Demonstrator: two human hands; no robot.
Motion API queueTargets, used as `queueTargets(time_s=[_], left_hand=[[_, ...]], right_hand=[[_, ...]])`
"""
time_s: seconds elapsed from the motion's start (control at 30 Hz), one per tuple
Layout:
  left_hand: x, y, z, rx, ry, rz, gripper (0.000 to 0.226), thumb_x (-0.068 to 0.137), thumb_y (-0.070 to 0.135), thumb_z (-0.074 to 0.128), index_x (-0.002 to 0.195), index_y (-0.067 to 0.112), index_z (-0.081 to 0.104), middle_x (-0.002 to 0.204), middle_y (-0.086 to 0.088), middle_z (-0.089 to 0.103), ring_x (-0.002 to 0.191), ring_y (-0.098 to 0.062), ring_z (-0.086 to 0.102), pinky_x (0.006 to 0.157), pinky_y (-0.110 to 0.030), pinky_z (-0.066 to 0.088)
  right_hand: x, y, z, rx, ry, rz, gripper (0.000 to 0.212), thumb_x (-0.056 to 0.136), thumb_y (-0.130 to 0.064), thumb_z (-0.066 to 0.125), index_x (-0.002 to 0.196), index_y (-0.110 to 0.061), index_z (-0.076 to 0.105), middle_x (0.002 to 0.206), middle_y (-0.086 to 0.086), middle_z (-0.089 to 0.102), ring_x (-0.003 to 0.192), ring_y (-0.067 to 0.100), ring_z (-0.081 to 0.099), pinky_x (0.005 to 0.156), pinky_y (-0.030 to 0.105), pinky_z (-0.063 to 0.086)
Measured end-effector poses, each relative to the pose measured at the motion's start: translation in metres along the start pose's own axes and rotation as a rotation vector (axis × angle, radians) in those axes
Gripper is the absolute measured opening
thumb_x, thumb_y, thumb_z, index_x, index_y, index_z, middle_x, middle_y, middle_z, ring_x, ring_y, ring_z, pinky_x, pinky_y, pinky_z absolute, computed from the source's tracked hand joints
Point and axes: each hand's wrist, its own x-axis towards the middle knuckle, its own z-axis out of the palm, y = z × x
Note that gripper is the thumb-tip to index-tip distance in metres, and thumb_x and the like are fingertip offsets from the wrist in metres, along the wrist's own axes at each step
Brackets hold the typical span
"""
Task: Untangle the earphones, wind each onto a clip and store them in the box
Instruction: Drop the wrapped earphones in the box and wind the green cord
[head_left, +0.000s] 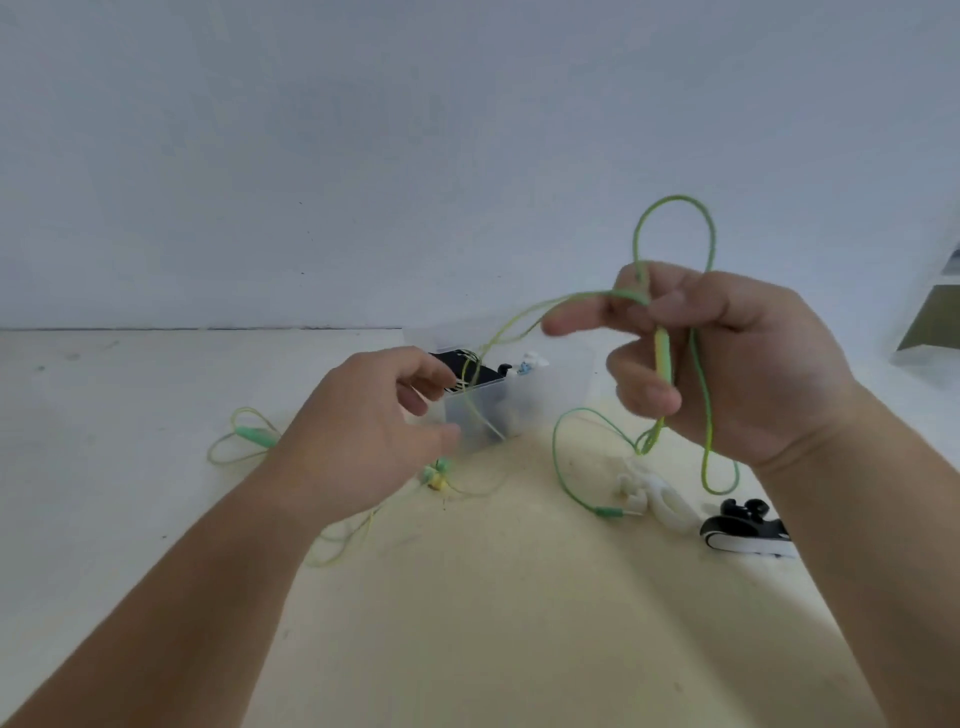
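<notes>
1. Pale wall (363, 156) backs a cream tabletop (519, 623).
2. Right hand (727, 364) pinches a looped green cord (663, 348), raised above the tabletop.
3. Left hand (363, 431) hovers beside the box (545, 395); whether it grips the cord, I cannot tell.

Box (550, 395): translucent frosted plastic, smooth, with cloudy walls. Black clip (483, 374), inside the box: plastic with a dull sheen. Cord (675, 200), raised to the right of the box: green-yellow with a matt skin; rubbery or braided, cannot tell. White clip (660, 499), nearer than the box and to its right: smooth, glossy plastic. Black-and-white clip (743, 535), farther right of the box: glossy plastic. Table (493, 623) under the box: pale, matt, faintly speckled. Wall (363, 156) behind the box: flat, matt finish.
</notes>
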Motion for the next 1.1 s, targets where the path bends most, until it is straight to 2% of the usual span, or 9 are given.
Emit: queueTargets(time_s=[0.1,0.17,0.27,0.4,0.53,0.77,0.9,1.0,1.1], left_hand=[[-0.003,0.005,0.009,-0.044,0.01,0.083,0.063,0.065,0.038,0.088,0.121,0.038,0.06,0.111,0.021,0.062,0.102,0.003,0.055,0.088,-0.02,0.045],[-0.004,0.007,0.014,-0.071,-0.056,0.147,0.058,0.069,0.042,0.081,0.123,0.036,0.061,0.115,0.021,0.062,0.109,0.003,0.056,0.093,-0.02,0.043],[-0.006,0.013,0.015,-0.185,-0.161,0.164,0.014,0.086,0.039,0.064,0.085,0.027,0.07,0.078,0.008,0.068,0.073,-0.01,0.063,0.071,-0.027,0.045],[-0.007,0.02,0.011,-0.451,-0.111,0.036,0.025,0.095,0.03,0.065,0.073,0.018,0.065,0.055,-0.001,0.061,0.052,-0.021,0.058,0.06,-0.029,0.043],[-0.008,0.022,0.01,-0.521,-0.153,-0.025,0.028,0.08,0.045,0.071,0.078,0.017,0.071,0.048,0.009,0.031,0.044,-0.014,0.024,0.048,-0.025,0.02],[-0.009,0.023,0.011,-0.307,-0.07,0.021,0.029,0.099,0.028,0.055,0.074,0.022,0.07,0.045,0.008,0.03,0.041,-0.009,0.021,0.04,-0.018,0.019],[-0.011,0.026,0.015,-0.286,-0.1,0.097,0.027,0.098,0.025,0.058,0.074,0.022,0.071,0.051,-0.002,0.043,0.044,-0.009,0.029,0.044,-0.019,0.026],[-0.013,0.03,0.02,-0.302,-0.085,0.089,0.023,0.097,0.015,0.057,0.08,0.008,0.07,0.041,0.021,0.048,0.038,0.005,0.045,0.045,-0.005,0.032],[-0.016,0.035,0.023,-0.294,-0.033,0.127,0.023,0.097,0.018,0.057,0.08,0.009,0.07,0.04,0.021,0.047,0.038,0.002,0.043,0.043,-0.007,0.03]], right_hand=[[-0.001,0.002,-0.003,-0.112,-0.123,0.086,0.01,0.065,-0.007,0.057,0.072,-0.008,0.051,0.103,0.028,0.07,0.036,0.022,0.047,0.046,0.023,0.043],[-0.001,0.004,-0.004,-0.192,-0.163,0.126,0.005,0.069,-0.004,0.056,0.072,-0.008,0.056,0.097,0.029,0.07,0.041,0.024,0.054,0.049,0.026,0.047],[-0.001,0.006,-0.006,-0.289,-0.127,0.155,0.006,0.077,-0.004,0.054,0.074,-0.007,0.059,0.082,0.023,0.07,0.055,0.028,0.063,0.057,0.031,0.051],[0.0,0.003,-0.014,-0.306,0.024,0.145,0.004,0.076,-0.007,0.056,0.072,-0.007,0.058,0.068,0.017,0.065,0.061,0.027,0.063,0.061,0.03,0.053],[0.0,0.002,-0.023,-0.339,0.079,0.217,0.014,0.083,-0.003,0.061,0.071,-0.01,0.06,0.067,0.012,0.061,0.062,0.025,0.062,0.062,0.03,0.052],[0.008,0.012,-0.038,-0.72,0.635,0.268,0.023,0.077,-0.006,0.073,0.098,-0.014,0.069,0.091,0.013,0.076,0.086,0.03,0.073,0.088,0.045,0.056],[0.008,0.008,-0.03,-1.007,0.865,0.092,0.053,0.083,-0.011,0.07,0.132,-0.022,0.056,0.108,-0.003,0.066,0.084,0.007,0.063,0.069,0.028,0.051],[0.006,0.006,-0.015,-0.789,0.515,-0.081,0.023,0.084,-0.019,0.072,0.107,-0.023,0.072,0.104,-0.003,0.075,0.094,0.011,0.069,0.081,0.026,0.051],[0.0,0.011,0.003,-0.713,-0.073,0.139,0.025,0.086,-0.034,0.066,0.106,-0.023,0.074,0.1,-0.002,0.077,0.102,0.011,0.07,0.098,0.033,0.049]])
